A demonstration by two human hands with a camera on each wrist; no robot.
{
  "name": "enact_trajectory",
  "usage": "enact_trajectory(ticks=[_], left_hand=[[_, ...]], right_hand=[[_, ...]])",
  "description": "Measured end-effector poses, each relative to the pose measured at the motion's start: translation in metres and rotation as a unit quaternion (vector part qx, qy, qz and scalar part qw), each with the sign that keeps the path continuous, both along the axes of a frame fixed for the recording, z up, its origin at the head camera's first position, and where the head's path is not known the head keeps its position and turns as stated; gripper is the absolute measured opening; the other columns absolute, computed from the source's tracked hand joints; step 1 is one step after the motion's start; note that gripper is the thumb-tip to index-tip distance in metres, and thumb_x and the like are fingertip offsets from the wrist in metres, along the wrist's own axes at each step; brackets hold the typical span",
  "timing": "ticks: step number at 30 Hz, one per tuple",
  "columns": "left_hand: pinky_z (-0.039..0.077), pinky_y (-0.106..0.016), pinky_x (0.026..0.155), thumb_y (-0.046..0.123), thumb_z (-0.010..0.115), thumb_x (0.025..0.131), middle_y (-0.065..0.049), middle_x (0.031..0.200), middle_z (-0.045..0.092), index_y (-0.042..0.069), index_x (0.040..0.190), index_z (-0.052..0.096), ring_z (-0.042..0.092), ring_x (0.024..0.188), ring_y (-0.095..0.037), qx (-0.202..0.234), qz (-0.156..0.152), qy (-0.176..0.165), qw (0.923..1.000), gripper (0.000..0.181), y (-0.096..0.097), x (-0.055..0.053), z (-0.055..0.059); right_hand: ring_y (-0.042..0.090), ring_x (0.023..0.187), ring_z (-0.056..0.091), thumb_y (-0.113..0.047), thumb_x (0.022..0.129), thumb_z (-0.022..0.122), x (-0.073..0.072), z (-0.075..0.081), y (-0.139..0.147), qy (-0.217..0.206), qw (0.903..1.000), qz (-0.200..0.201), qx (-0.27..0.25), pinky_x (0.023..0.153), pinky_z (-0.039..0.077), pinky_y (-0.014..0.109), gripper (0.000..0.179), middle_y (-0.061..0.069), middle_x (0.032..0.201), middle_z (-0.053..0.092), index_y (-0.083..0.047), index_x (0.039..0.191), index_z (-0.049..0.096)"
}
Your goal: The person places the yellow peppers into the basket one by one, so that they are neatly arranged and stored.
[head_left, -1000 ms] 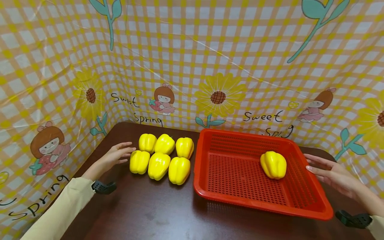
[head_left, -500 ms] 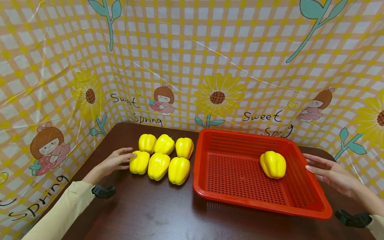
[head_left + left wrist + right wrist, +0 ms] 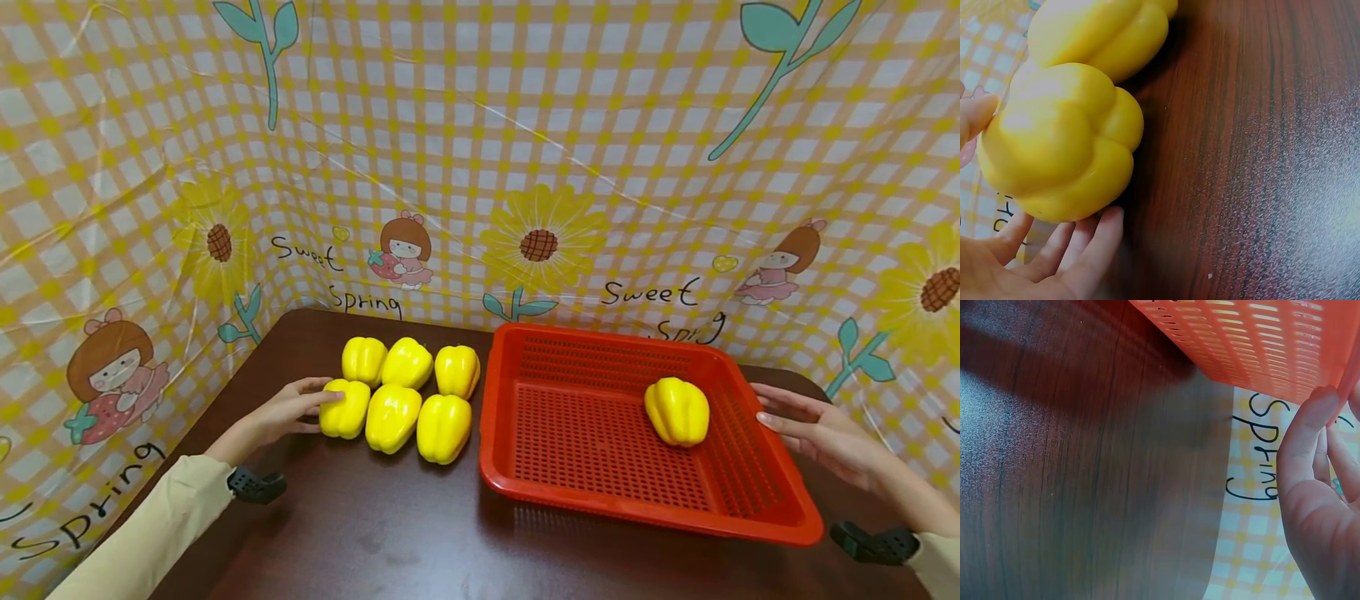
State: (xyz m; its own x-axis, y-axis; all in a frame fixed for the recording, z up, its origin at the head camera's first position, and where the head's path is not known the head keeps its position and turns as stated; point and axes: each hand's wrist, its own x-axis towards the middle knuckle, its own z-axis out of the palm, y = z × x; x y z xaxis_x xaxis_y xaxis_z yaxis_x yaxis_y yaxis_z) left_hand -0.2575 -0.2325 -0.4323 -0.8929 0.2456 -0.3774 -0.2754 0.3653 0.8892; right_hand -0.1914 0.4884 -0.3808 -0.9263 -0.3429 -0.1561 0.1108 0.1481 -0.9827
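My left hand [image 3: 288,410] is at the near-left yellow bell pepper [image 3: 345,410], thumb on its top and fingers along its left side. In the left wrist view, that bell pepper [image 3: 1063,144] sits between the thumb at the left and the fingertips below. Several more yellow bell peppers [image 3: 393,418] stand beside it in two rows. At the right, my right hand [image 3: 825,429] pinches the side rim of a red plastic basket [image 3: 637,518]. One yellow bell pepper [image 3: 677,412] lies inside the basket, toward its right side. The right wrist view shows the thumb on the rim, other fingers partly hidden.
Everything rests on a dark brown wooden table [image 3: 360,533]. A checked cloth [image 3: 450,125] with flowers and printed figures hangs behind and along the sides. The basket's left wall stands close to the right-hand peppers.
My left hand has moved slightly right and down onto the near-left bell pepper, its thumb now on top. My right hand stays at the basket rim. The head view has shifted slightly.
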Motion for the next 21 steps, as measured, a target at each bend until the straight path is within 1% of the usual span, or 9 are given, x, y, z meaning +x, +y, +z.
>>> enact_trajectory(ticks=[7, 11, 16, 21], left_hand=[[0.053, -0.045, 0.094, 0.039, 0.058, 0.093, -0.027, 0.145, 0.035, -0.005, 0.149, 0.018, 0.048, 0.124, -0.037, 0.001, 0.005, -0.002, 1.0, 0.081, 0.0029, 0.002, -0.0019], [0.053, -0.044, 0.093, 0.039, 0.06, 0.092, -0.026, 0.143, 0.038, -0.005, 0.148, 0.021, 0.05, 0.122, -0.035, -0.004, 0.005, -0.001, 1.0, 0.08, 0.0048, 0.0028, -0.0031], [0.054, -0.044, 0.093, 0.039, 0.061, 0.091, -0.024, 0.14, 0.041, -0.004, 0.147, 0.024, 0.051, 0.12, -0.032, -0.005, 0.013, -0.004, 0.9999, 0.079, 0.0062, 0.0031, -0.0048], [0.054, -0.043, 0.093, 0.038, 0.06, 0.092, -0.023, 0.137, 0.044, -0.007, 0.145, 0.025, 0.052, 0.117, -0.029, -0.001, 0.016, -0.005, 0.9999, 0.078, 0.0065, 0.004, -0.0052]], right_hand=[[0.002, 0.104, 0.065, -0.001, 0.101, 0.04, -0.0029, -0.0002, 0.0015, 0.0, 1.0, -0.001, -0.007, 0.081, 0.057, 0.025, 0.047, -0.02, 0.12, 0.064, -0.038, 0.127, 0.056], [0.002, 0.104, 0.065, -0.001, 0.101, 0.041, -0.0038, -0.0005, 0.002, -0.001, 1.0, -0.001, -0.007, 0.081, 0.057, 0.024, 0.047, -0.02, 0.12, 0.064, -0.038, 0.126, 0.056], [0.0, 0.105, 0.064, 0.0, 0.101, 0.04, -0.0034, -0.0014, 0.0019, 0.005, 1.0, -0.001, -0.006, 0.082, 0.057, 0.023, 0.048, -0.02, 0.121, 0.063, -0.037, 0.127, 0.055], [0.0, 0.105, 0.064, 0.0, 0.101, 0.04, -0.0025, -0.0016, 0.0014, 0.008, 0.9999, 0.002, -0.007, 0.082, 0.057, 0.022, 0.048, -0.02, 0.121, 0.063, -0.037, 0.127, 0.055]])
